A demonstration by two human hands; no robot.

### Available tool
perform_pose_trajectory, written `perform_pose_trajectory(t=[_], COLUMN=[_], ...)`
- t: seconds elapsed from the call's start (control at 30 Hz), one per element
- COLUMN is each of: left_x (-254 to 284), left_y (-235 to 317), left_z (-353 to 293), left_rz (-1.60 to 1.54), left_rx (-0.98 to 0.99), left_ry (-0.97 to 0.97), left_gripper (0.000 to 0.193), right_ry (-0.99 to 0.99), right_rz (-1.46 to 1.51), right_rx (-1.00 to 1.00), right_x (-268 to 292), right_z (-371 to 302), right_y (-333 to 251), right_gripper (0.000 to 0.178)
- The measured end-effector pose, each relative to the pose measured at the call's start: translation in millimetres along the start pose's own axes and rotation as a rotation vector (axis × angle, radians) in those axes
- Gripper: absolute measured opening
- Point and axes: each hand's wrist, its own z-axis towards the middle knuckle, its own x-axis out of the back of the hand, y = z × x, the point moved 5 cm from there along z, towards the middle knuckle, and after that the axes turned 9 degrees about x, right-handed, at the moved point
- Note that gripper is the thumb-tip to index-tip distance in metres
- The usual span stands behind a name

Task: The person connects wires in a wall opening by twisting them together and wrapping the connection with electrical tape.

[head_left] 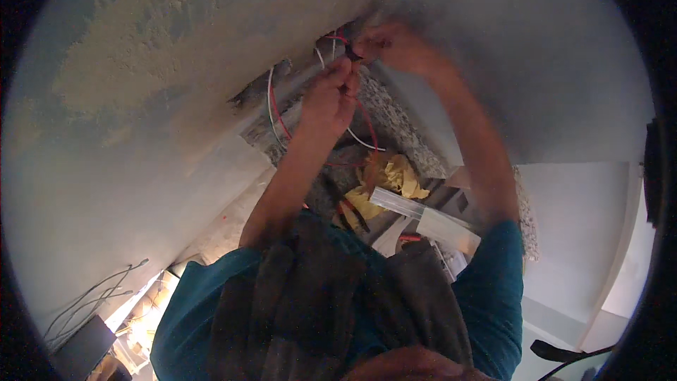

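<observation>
My left hand [328, 99] is closed in a pinch close to the wall, and a red wire [369, 118] loops down from its fingers. Right beside it, my right hand [396, 48] has its fingers curled together near a small dark piece [352, 53] between the two hands. What the right fingertips hold is hidden and blurred. White wires [321, 58] and more red wire come out of the wall opening around them. Left of my hands, a white wire [269, 92] and a red one hang from a second rough hole. A loose white wire end [374, 147] sticks out below my left hand.
Below my hands lie crumpled yellow material [398, 175], a long pale strip [402, 204] and a dark tool with orange on its handles [355, 213]. A speckled stone surface [405, 127] runs along the right wall. Grey cables [99, 300] hang at lower left.
</observation>
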Motion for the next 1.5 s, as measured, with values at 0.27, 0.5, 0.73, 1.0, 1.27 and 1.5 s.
perform_pose_trajectory(t=[0.27,0.5,0.73,1.0,1.27,1.5], left_x=[3,-6,-3,24,16,52], left_y=[-7,-16,-25,-30,-23,-30], left_z=[1,5,-1,6,-11,24], left_rz=[-0.167,-0.152,-0.137,-0.028,0.123,-0.096], left_rx=[0.025,0.019,-0.081,-0.190,-0.206,-0.220], left_ry=[0.089,-0.030,0.007,-0.216,0.070,0.021], left_gripper=[0.011,0.010,0.010,0.021,0.020,0.019], right_ry=[-0.047,0.008,0.215,0.057,0.056,0.176], right_rz=[0.010,0.169,-0.499,-0.449,-0.704,-0.227], right_rx=[-0.041,-0.104,0.195,0.222,0.211,0.205], right_x=[-5,-7,-23,-38,-37,-41], right_z=[5,-8,-16,2,3,-5], right_y=[9,12,-81,-95,-116,-78], right_gripper=[0.031,0.029,0.023,0.028,0.036,0.042])
